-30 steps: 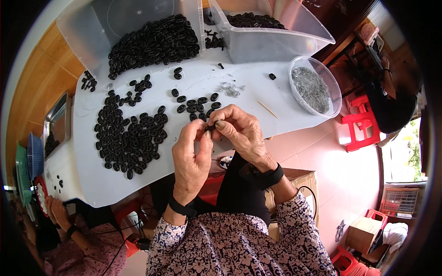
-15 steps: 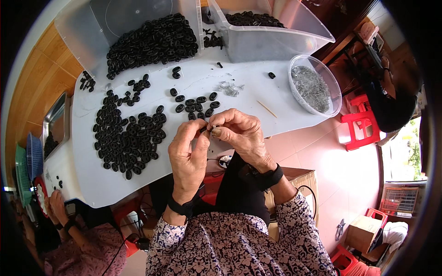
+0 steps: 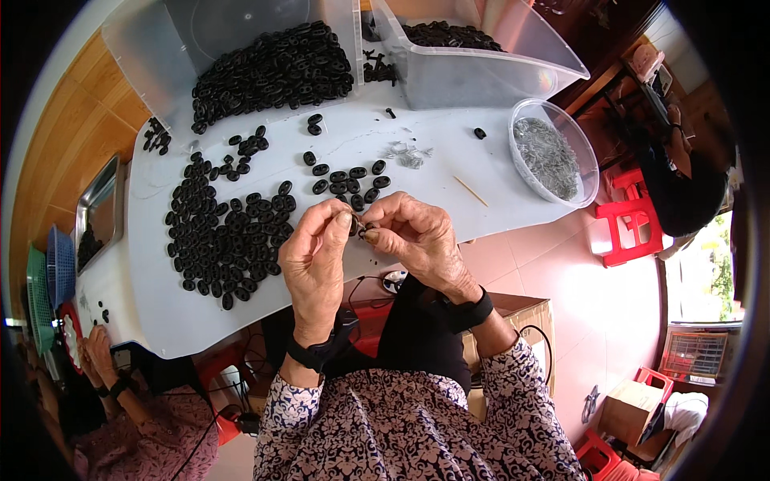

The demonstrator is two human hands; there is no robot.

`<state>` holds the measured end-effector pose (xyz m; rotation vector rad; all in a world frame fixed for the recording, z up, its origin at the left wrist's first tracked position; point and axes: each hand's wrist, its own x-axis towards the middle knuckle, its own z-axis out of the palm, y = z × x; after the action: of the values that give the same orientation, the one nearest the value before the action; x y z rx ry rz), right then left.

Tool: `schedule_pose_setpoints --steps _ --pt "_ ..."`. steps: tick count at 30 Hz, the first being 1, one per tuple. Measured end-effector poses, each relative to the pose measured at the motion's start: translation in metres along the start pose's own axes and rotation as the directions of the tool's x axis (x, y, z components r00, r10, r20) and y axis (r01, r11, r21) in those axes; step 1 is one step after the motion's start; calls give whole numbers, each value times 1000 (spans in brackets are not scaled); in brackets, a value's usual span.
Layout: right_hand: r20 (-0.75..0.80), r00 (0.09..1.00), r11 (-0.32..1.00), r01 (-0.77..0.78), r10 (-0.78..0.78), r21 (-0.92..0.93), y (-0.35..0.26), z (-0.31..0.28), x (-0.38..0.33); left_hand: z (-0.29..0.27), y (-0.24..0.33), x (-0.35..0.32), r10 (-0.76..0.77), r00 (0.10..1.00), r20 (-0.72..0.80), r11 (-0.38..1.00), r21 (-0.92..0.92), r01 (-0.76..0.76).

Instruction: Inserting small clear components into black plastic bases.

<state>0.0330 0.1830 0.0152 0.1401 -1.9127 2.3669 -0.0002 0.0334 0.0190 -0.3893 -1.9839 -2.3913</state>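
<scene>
Pinching one black oval part (image 3: pixel 358 228) between both hands above the tabletop (image 3: pixel 433 160) edge | left hand (image 3: pixel 314 260) fingers clamped on it | right hand (image 3: pixel 417 239) fingers clamped too | keeping grip steady, aligned.

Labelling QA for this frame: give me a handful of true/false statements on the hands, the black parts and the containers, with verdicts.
1. Both hands, left hand and right hand, pinch one small black oval plastic piece between their fingertips. True.
2. The round clear plastic bowl holds black oval pieces. False: it holds small grey metal bits.
3. A loose pile of black oval pieces lies on the white table at the left hand's side. True.
4. The thin wooden stick is held in the right hand. False: it lies on the table.
</scene>
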Motion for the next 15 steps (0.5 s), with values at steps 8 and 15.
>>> schedule_pose_setpoints --steps 8,15 --pt "6 999 999 -40 40 0 -4 2 1 5 7 4 105 992 69 989 99 -111" --pt "29 998 998 -53 53 -16 0 -2 0 2 6 9 156 978 140 926 324 -194"
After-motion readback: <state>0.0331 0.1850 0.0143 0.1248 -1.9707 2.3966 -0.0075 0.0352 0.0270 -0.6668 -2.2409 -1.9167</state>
